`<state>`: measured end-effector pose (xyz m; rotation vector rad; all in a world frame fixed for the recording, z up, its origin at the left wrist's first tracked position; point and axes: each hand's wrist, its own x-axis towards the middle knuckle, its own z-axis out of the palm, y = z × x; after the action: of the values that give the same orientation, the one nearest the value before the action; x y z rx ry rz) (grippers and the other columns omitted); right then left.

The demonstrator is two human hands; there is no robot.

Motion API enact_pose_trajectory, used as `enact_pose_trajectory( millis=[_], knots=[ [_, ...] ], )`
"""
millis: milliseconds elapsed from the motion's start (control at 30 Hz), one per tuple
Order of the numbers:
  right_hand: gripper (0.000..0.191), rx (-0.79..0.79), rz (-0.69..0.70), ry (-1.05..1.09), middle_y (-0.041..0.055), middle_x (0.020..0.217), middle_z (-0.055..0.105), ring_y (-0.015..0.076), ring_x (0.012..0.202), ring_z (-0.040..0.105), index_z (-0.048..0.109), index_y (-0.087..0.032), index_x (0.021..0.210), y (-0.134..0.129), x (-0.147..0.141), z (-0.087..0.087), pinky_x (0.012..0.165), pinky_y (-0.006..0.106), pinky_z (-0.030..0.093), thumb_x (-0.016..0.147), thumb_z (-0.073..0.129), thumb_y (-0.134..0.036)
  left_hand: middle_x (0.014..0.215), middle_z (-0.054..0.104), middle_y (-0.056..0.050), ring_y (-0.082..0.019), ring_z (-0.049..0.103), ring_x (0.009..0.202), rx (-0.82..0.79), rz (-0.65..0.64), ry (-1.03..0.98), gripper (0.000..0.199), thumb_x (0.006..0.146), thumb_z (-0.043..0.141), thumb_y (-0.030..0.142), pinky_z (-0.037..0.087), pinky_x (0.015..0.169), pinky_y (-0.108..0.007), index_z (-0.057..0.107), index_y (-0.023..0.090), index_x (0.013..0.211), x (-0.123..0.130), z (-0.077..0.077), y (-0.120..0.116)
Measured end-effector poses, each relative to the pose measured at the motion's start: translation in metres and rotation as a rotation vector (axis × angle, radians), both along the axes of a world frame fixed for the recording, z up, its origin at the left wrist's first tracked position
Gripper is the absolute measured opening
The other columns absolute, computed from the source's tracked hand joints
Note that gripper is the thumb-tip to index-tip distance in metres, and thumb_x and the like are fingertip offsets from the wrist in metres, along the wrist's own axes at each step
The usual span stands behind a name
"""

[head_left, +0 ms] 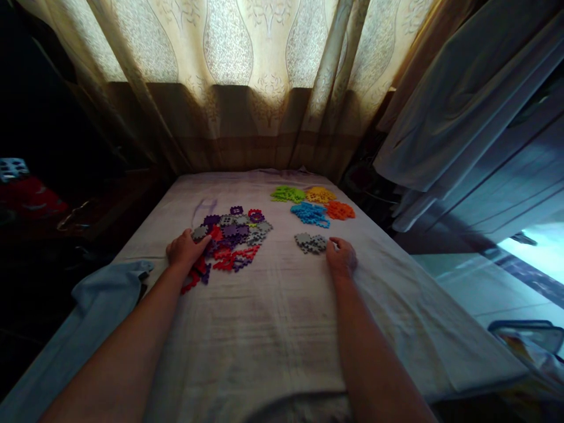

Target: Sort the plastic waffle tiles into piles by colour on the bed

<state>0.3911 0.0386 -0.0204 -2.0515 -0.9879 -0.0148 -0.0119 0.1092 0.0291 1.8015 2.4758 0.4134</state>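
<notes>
I see a bare left hand and a bare right hand, their slim wrists broadening into thicker, bare forearms; low between these, a greyish curve of cloth, too dim to call worn.

The left hand touches a mixed pile of toothed pieces (purple, red and gray); the right hand seems to touch a gray pile. Beyond lie a green pile, yellow pile, blue pile and orange pile.
</notes>
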Motion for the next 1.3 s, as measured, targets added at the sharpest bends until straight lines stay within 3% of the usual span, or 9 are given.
enact_pose_trajectory(
  millis=[300, 433, 500, 633, 800, 967, 1200, 1300],
  knots=[
    [0.032, 0.07, 0.009, 0.006, 0.0119, 0.102, 0.071, 0.0242, 0.092, 0.061, 0.075, -0.018, 0.095, 0.006, 0.003, -0.003, 0.085, 0.037, 0.047, 0.078, 0.05, -0.031, 0.126, 0.067, -0.015, -0.035, 0.06, 0.119, -0.03, 0.027, -0.049, 0.056, 0.085, 0.05, 0.054, 0.048, 0.094, -0.045, 0.059, 0.02, 0.128, 0.001, 0.007, 0.002],
    [0.034, 0.092, 0.011, 0.025, 0.0134, 0.102, 0.07, 0.0253, 0.093, 0.061, 0.074, -0.016, 0.096, 0.006, 0.003, -0.001, 0.085, 0.039, 0.048, 0.077, 0.049, -0.029, 0.127, 0.066, -0.014, -0.033, 0.062, 0.116, 0.078, -0.005, -0.105, 0.055, 0.085, 0.053, 0.048, 0.049, 0.094, -0.044, 0.055, 0.018, 0.131, 0.002, 0.011, -0.003],
    [0.034, 0.15, 0.037, 0.015, 0.0137, 0.1, 0.071, 0.0255, 0.093, 0.062, 0.074, -0.016, 0.095, 0.006, 0.003, 0.002, 0.087, 0.039, 0.048, 0.076, 0.048, -0.028, 0.128, 0.066, -0.012, -0.03, 0.063, 0.115, 0.188, -0.098, -0.144, 0.055, 0.084, 0.056, 0.044, 0.049, 0.096, -0.041, 0.052, 0.019, 0.133, 0.008, 0.011, -0.009],
    [0.033, 0.257, 0.158, -0.003, 0.014, 0.095, 0.072, 0.0254, 0.091, 0.063, 0.073, -0.014, 0.092, 0.004, -0.008, 0.012, 0.09, 0.04, 0.048, 0.078, 0.047, -0.03, 0.128, 0.066, -0.008, -0.024, 0.064, 0.114, 0.345, -0.417, -0.251, 0.06, 0.081, 0.062, 0.035, 0.049, 0.099, -0.037, 0.046, 0.022, 0.138, 0.037, 0.0, -0.034],
    [0.029, 0.202, 0.499, 0.107, 0.0067, 0.085, 0.074, 0.0197, 0.077, 0.066, 0.073, -0.019, 0.093, -0.008, -0.051, 0.024, 0.079, 0.032, 0.052, 0.083, 0.051, -0.036, 0.126, 0.067, -0.007, -0.022, 0.065, 0.112, 0.385, -0.705, -0.324, 0.062, 0.084, 0.061, 0.033, 0.05, 0.099, -0.04, 0.04, 0.024, 0.142, 0.086, -0.022, -0.071],
    [0.024, 0.076, 0.715, 0.22, 0.0011, 0.078, 0.074, 0.0155, 0.068, 0.066, 0.073, -0.023, 0.097, -0.013, -0.087, 0.024, 0.072, 0.027, 0.052, 0.08, 0.062, -0.037, 0.128, 0.066, -0.008, -0.024, 0.061, 0.117, 0.426, -0.804, -0.259, 0.063, 0.087, 0.058, 0.03, 0.046, 0.104, -0.043, 0.035, 0.026, 0.146, 0.11, -0.031, -0.086],
    [0.022, 0.083, 0.822, 0.447, -0.0012, 0.076, 0.074, 0.0138, 0.069, 0.066, 0.073, -0.022, 0.088, -0.009, -0.091, 0.022, 0.067, 0.024, 0.052, 0.082, 0.06, -0.04, 0.131, 0.063, -0.01, -0.026, 0.06, 0.118, 0.412, -0.834, -0.181, 0.062, 0.09, 0.054, 0.032, 0.045, 0.105, -0.044, 0.032, 0.023, 0.148, 0.113, -0.034, -0.085],
    [0.021, 0.063, 0.874, 0.422, -0.0004, 0.077, 0.074, 0.0147, 0.069, 0.066, 0.074, -0.022, 0.089, -0.01, -0.091, 0.023, 0.067, 0.025, 0.052, 0.077, 0.065, -0.037, 0.131, 0.063, -0.011, -0.025, 0.058, 0.12, 0.458, -0.859, -0.165, 0.06, 0.091, 0.052, 0.033, 0.045, 0.105, -0.042, 0.033, 0.022, 0.148, 0.114, -0.037, -0.084]
  ],
)
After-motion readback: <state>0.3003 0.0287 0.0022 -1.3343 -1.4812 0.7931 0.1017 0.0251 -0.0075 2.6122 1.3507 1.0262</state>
